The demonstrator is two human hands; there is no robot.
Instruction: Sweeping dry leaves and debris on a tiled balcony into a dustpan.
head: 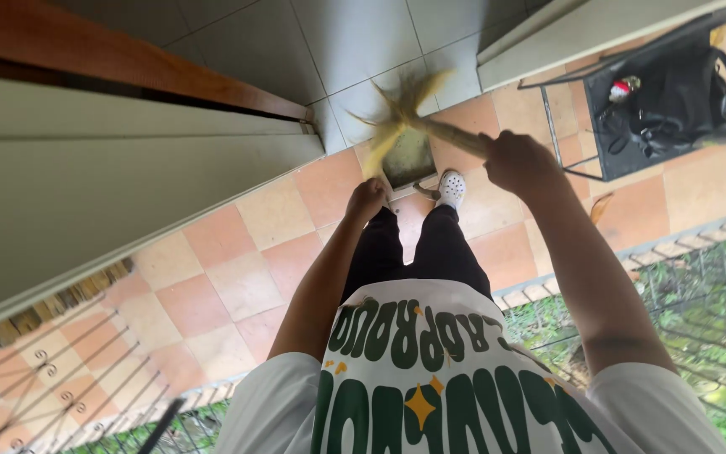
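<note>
1. Straw-yellow bristles of a broom (401,113) fan out, blurred, over the floor just ahead of the person's feet, above a dark dustpan (409,158) that lies where the grey tiles (355,42) meet the orange tiles (220,277).
2. Right hand (518,161): its grip is pressed together around the broom's bound stalk, fingers wrapped round it, the bristle end pointing left and away.
3. Left hand (367,200): it hangs low in front of the legs with its grip curled into a loose fist; whether it holds the dustpan's handle cannot be told.
4. One white clog (451,187) shows beside the dustpan, below black trousers (418,248) and a white shirt with green lettering (430,378).
5. To the left runs a pale wall (86,185) topped by a brown wooden strip.
6. At upper right a black bag (674,97) sits on a metal-framed stand, well apart from the broom.
7. Along the lower edge a metal railing (707,286) borders the tiled floor, with green plants behind it.
</note>
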